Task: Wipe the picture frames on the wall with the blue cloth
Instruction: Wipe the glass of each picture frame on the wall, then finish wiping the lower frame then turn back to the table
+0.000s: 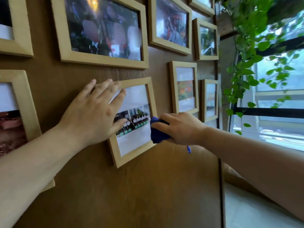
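The left hand (97,111) is laid flat, fingers spread and gripping nothing, over the left side of a small frame (133,122) low on the wall (148,186); the frame is seen tilted. The right hand (179,127) is closed around the bunched cloth (158,130), which is pressed to the frame's right edge, touching wood and glass; a blue loop (189,149) hangs below the hand. Within the frame, a group photo on white backing is held behind glass. It is judged that this frame is in hand and the others are yet to be done. Risks noted: the tilted frame could be knocked off its fixing should the bracing palm slip or the wiping pressure be sideways; fingermarks may be left on the glass by the left palm. Further off, a large frame (102,32) above and several smaller frames (184,87) to the right hold photos, blurred. Beyond, a trailing plant (246,63) hangs by the window (279,99).
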A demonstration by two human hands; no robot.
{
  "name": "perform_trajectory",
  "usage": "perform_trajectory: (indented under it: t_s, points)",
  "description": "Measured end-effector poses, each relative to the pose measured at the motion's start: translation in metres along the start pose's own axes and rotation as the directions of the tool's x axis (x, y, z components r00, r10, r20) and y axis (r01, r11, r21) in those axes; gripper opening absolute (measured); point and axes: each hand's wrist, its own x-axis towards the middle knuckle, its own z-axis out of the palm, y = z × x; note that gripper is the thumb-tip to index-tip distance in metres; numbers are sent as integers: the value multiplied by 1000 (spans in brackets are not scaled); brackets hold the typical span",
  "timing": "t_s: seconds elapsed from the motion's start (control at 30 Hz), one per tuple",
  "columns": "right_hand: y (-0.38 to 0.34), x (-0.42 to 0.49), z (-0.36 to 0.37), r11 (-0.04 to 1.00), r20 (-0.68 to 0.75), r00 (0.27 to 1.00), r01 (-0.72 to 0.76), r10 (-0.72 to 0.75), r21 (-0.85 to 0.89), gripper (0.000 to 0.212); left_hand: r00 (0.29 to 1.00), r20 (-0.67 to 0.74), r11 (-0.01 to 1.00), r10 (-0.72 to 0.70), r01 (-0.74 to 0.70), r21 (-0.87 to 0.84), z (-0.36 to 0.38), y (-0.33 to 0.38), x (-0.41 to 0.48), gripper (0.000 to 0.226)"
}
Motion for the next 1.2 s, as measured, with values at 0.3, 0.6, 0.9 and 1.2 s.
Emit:
perform_trajectory:
  t_s: [0.3,0.6,0.9,1.2]
  points:
    - [-26,-69,-53,951,187,932,-300,310,-78,54,987,-52,930,153,-161,-331,31,75,-9,81]
    - [-99,-187,-122,800,230,782,-493,580,-341,53,890,-271,742,367,-456,-491,6,177,-20,79]
    - [-204,-336,-215,510,273,431,-729,860,-456,54,663,-519,415,541,-746,-520,-86,328,-45,77]
    - [-327,-489,-319,170,185,76,-801,980,-574,49,389,-691,110,609,-905,-412,-224,486,-104,83]
